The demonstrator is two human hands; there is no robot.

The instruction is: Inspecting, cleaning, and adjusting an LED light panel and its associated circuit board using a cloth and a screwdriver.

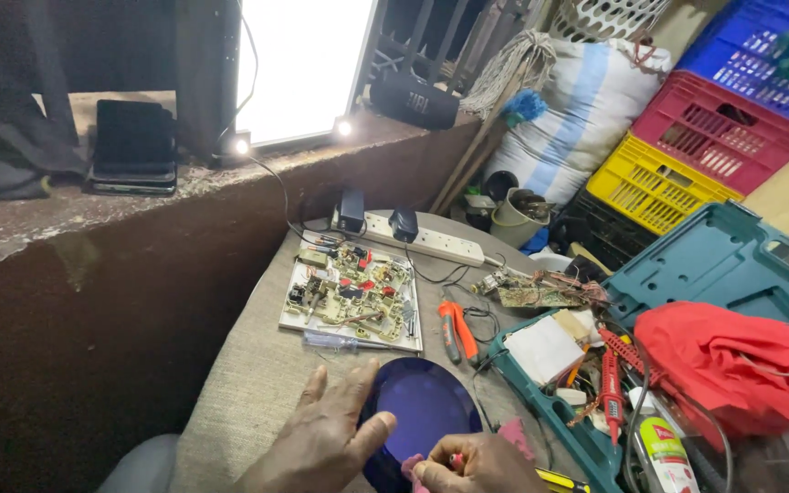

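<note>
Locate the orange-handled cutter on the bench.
In the head view the orange-handled cutter lies on the cloth-covered table, just right of the circuit board, above the blue disc and left of the teal tool case.

A circuit board (351, 294) lies behind the disc (424, 406), toolbox (687, 310) to the right.

Cramped, makeshift electronics repair corner: bare circuit board (352, 294) and power strip (422, 240) on a cloth-covered table (248, 383), open teal tool case (723, 265) crammed with screwdrivers and wires, stacked plastic crates (687, 146), a stuffed sack (577, 110), rough concrete ledge (93, 219) with phones (132, 146).
</note>
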